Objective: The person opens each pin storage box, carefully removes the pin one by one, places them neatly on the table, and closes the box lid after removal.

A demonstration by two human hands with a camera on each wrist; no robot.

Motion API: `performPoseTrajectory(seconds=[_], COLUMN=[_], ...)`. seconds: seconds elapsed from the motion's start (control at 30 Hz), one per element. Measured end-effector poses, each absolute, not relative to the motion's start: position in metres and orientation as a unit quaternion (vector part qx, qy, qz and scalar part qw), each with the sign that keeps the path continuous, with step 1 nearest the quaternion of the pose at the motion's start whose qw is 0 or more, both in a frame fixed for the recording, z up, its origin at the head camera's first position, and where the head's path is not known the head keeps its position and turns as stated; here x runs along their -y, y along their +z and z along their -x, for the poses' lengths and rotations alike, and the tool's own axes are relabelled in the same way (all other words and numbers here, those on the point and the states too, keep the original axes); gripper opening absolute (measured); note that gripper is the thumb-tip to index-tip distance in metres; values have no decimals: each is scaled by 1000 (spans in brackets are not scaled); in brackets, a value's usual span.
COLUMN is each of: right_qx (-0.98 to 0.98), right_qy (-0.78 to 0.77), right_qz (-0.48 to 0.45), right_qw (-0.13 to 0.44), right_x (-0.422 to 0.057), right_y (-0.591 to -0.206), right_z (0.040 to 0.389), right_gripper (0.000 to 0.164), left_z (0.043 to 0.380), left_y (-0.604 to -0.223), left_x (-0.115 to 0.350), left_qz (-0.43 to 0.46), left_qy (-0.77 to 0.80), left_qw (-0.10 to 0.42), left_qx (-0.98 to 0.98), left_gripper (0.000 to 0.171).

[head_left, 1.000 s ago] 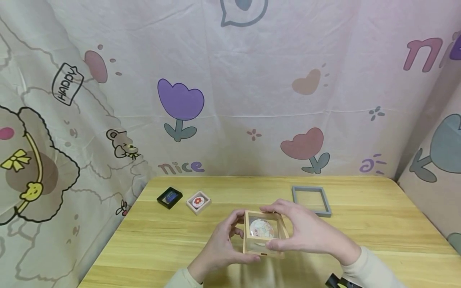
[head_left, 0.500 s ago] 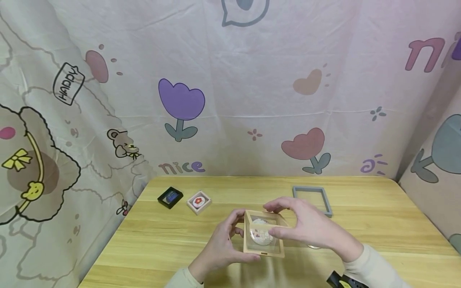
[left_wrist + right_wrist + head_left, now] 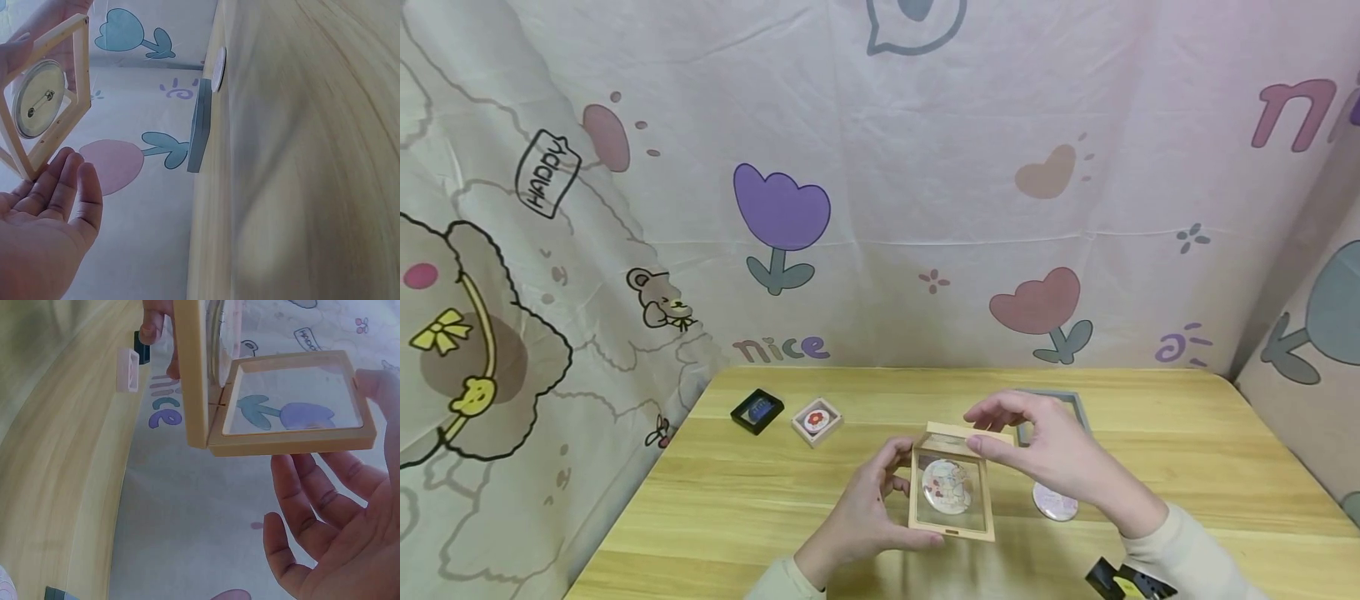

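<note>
A hinged light-wood display frame [image 3: 951, 532] with clear film is held above the table, its two halves swung apart at roughly a right angle. A round pin badge [image 3: 946, 487] rests against the film of the lower half; its safety-pin back [image 3: 39, 99] shows in the left wrist view. My left hand [image 3: 868, 504] grips that half by its left and lower edges. With thumb and fingers, my right hand [image 3: 1063, 454] pinches the outer edge of the raised lid [image 3: 290, 442]. In the head view, the lid is seen almost edge-on.
Back left on the table [image 3: 722, 500] lie a small black frame [image 3: 757, 412] and a small pale frame [image 3: 817, 421] with a red-flower badge. A grey frame [image 3: 1081, 410] lies partly behind my right hand. Beneath that hand is a round badge [image 3: 1055, 502].
My right hand has lifted the lid up and away from the lower half, widening the angle between them. The round badge on the table has come into view. The left hand stays put.
</note>
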State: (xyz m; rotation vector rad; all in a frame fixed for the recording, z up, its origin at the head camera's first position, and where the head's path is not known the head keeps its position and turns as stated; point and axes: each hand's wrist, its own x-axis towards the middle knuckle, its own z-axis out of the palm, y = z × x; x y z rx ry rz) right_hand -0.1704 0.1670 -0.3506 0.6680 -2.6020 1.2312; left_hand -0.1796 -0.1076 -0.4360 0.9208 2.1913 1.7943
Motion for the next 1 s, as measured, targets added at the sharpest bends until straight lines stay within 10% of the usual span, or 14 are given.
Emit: performPoseTrajectory(seconds=[1.0], right_qx=[875], right_qy=[422], right_qz=[-195], right_qw=[137], right_x=[-166], right_y=[-350], right_z=[178], right_gripper=[4], left_z=[179], left_y=[-441], left_x=[106], left_qz=[-331], left_qy=[634], left_qw=[108], left_qx=[-691], left_gripper=[92])
